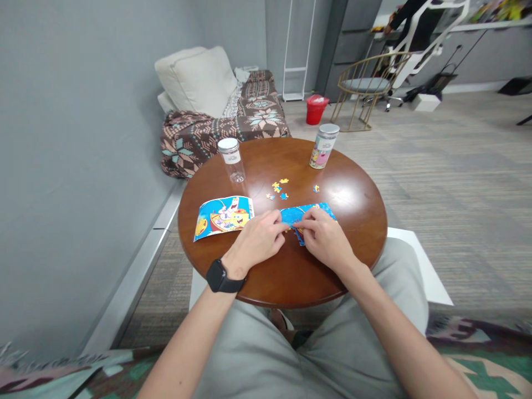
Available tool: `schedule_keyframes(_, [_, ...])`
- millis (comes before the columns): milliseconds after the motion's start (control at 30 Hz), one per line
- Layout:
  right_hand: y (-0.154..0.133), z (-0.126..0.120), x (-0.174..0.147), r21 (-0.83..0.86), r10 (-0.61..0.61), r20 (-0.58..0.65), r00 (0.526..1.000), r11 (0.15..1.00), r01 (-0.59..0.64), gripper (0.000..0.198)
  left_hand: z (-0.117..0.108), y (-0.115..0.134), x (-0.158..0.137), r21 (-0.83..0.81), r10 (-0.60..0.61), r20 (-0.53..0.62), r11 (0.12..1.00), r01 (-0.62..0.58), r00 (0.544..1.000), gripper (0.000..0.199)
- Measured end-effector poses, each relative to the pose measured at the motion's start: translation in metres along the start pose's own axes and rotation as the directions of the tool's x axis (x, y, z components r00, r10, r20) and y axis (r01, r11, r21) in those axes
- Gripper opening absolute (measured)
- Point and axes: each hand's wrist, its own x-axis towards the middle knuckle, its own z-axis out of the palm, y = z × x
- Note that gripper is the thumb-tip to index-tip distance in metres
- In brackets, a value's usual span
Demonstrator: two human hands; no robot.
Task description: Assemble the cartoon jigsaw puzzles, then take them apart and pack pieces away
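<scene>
On the round table a partly joined jigsaw puzzle (293, 214), mostly blue, lies under my two hands. My left hand (265, 235) is closed with its index finger stretched to the puzzle's lower left edge; whatever lies under its fingers is hidden. My right hand (326, 235) is closed on the puzzle's lower part, its index fingertip close to the left one. Left of the hands lies a curled cartoon picture sheet (226, 216). Several loose yellow and blue puzzle pieces (277, 187) are scattered beyond the puzzle, with one separate piece (316, 189) to the right.
A clear jar (233, 163) with a white lid stands at the table's back left. A cartoon-printed can (323, 147) stands back right on the brown table (266, 277). Beyond are a covered sofa (257, 108), a red bin (316, 111), a gold-framed chair (366, 86) and a person's arm (401, 15).
</scene>
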Motion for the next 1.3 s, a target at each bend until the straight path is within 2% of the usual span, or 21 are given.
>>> schedule_keyframes(200, [0.003,0.001,0.002,0.056,0.047,-0.098,0.994,0.998,-0.041,0.029,0.0,-0.002,-0.001,-0.107,-0.093,-0.113,0.991,0.081,0.989,0.031])
schedule_keyframes(333, [0.006,0.001,0.003,0.1,0.146,-0.155,0.977,0.986,-0.131,0.022,0.001,-0.003,-0.003,-0.115,-0.117,-0.076,0.987,0.108,0.99,0.043])
schedule_keyframes(467, [0.012,0.004,0.004,0.16,0.242,-0.2,0.95,0.964,-0.212,0.019,0.005,-0.006,-0.004,-0.087,-0.092,-0.066,0.993,0.086,0.994,0.035])
schedule_keyframes(600, [0.015,0.009,0.004,0.224,0.279,-0.239,0.93,0.948,-0.227,0.02,0.009,-0.009,-0.005,-0.062,-0.067,-0.094,0.996,0.061,0.993,0.032])
schedule_keyframes(1067, [0.018,0.011,0.001,0.304,0.348,-0.255,0.902,0.915,-0.267,0.021,0.005,-0.004,-0.006,-0.024,-0.145,-0.091,0.989,0.144,0.985,0.024])
schedule_keyframes(1300, [0.019,0.009,0.0,0.362,0.388,-0.254,0.886,0.888,-0.284,0.016,0.007,-0.003,-0.005,-0.014,-0.083,-0.078,0.996,0.083,0.993,0.035])
